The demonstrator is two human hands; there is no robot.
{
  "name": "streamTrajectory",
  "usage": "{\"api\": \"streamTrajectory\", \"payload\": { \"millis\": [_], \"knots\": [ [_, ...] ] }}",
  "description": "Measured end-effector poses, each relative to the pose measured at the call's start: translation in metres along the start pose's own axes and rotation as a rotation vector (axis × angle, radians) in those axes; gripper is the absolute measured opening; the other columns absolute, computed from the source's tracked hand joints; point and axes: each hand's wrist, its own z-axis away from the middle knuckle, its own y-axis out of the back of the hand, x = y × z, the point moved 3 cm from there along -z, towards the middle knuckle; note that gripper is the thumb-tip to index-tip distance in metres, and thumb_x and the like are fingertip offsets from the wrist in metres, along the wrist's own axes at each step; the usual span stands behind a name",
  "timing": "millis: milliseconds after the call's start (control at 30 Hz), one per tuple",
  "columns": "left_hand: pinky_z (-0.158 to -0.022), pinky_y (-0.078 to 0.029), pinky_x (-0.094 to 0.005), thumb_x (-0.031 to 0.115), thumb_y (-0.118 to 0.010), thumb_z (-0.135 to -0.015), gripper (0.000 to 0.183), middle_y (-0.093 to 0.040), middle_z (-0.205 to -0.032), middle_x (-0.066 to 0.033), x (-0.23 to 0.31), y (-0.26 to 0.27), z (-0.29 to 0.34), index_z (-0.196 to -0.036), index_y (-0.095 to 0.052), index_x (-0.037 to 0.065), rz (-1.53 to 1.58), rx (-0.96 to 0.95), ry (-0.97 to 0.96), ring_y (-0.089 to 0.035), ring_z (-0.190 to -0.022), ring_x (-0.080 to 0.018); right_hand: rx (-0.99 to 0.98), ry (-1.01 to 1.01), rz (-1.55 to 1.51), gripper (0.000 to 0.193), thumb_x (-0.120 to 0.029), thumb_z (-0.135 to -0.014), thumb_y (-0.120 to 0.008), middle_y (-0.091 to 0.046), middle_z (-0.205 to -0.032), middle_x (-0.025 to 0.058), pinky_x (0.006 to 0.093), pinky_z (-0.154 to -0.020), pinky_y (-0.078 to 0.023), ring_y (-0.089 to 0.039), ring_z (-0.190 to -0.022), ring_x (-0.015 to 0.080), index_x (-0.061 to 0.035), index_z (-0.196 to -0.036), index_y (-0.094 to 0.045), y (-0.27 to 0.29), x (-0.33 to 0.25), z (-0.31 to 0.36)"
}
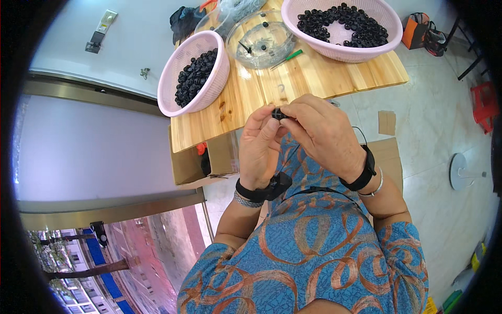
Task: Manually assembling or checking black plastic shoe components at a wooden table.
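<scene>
A small round black plastic part (279, 113) is pinched between both my hands, just past the near edge of the wooden table (251, 99). My left hand (261, 140) grips it from the left with thumb and fingertips. From the right, the thumb and index finger of my right hand (325, 131) close on the same part. Its finer details are too small to make out. On the table to the left, a pink basket (222, 73) holds many black parts (196, 78). A second pink basket (340, 52) at the far right holds black ring-like parts (366, 31).
Between the baskets lies a clear round plastic tray (261, 60) with a few black bits, beside a green-handled tool (294, 55). A cardboard box (191, 165) sits under the table's left side. A red stool (483, 107) stands at far right; a glass door (104, 152) is at left.
</scene>
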Motion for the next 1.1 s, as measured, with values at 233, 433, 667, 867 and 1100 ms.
{"api": "streamTrajectory", "payload": {
  "millis": [233, 433, 667, 867, 1100],
  "knots": [
    [-0.083, -0.047, -0.0292, 0.001, -0.053, -0.086, 0.024, -0.058, -0.106, -0.0097, 0.000, -0.003, 0.001, -0.109, -0.052, 0.003, -0.037, -0.030, -0.045, -0.056, -0.097, -0.0165, -0.003, -0.025, 0.000, 0.014, -0.004, -0.074, -0.058, -0.054, -0.078, 0.0121, 0.0361, -0.063, -0.047, -0.056, -0.073, 0.0295, 0.0000, -0.086, -0.053, 0.003, -0.001, 0.002],
    [-0.083, -0.047, -0.0291, 0.001, -0.054, -0.085, 0.022, -0.059, -0.105, -0.0110, 0.000, -0.007, 0.003, -0.108, -0.052, 0.001, -0.115, -0.030, -0.091, -0.057, -0.095, -0.0166, -0.037, -0.038, 0.002, 0.013, -0.005, -0.074, -0.059, -0.054, -0.077, 0.0123, 0.0366, -0.062, -0.047, -0.056, -0.072, 0.0299, -0.0005, -0.084, -0.053, 0.008, -0.002, 0.001],
    [-0.083, -0.047, -0.0287, -0.003, -0.055, -0.083, 0.021, -0.060, -0.102, -0.0127, 0.003, -0.011, 0.007, -0.104, -0.054, -0.002, -0.208, -0.016, -0.157, -0.058, -0.094, -0.0170, -0.023, -0.070, -0.071, 0.012, -0.005, -0.074, -0.061, -0.056, -0.076, 0.0126, 0.0373, -0.059, -0.046, -0.057, -0.069, 0.0311, -0.0014, -0.084, -0.054, 0.010, -0.003, 0.003],
    [-0.083, -0.046, -0.0262, -0.004, -0.055, -0.083, 0.020, -0.061, -0.102, -0.0122, 0.006, -0.010, 0.008, -0.103, -0.056, -0.003, -0.267, -0.036, -0.164, -0.058, -0.093, -0.0154, -0.057, -0.231, -0.187, 0.013, -0.008, -0.075, -0.063, -0.056, -0.073, 0.0135, 0.0377, -0.058, -0.046, -0.058, -0.068, 0.0324, -0.0032, -0.083, -0.054, 0.011, 0.000, 0.006],
    [-0.083, -0.046, -0.0250, -0.002, -0.057, -0.083, 0.020, -0.062, -0.101, -0.0110, 0.009, -0.005, 0.010, -0.103, -0.057, -0.004, -0.419, -0.023, -0.180, -0.058, -0.093, -0.0136, -0.136, -0.066, -0.041, 0.013, -0.007, -0.076, -0.063, -0.057, -0.076, 0.0113, 0.0339, -0.057, -0.046, -0.058, -0.067, 0.0281, -0.0022, -0.085, -0.055, 0.010, 0.000, 0.004]
  ]
}}
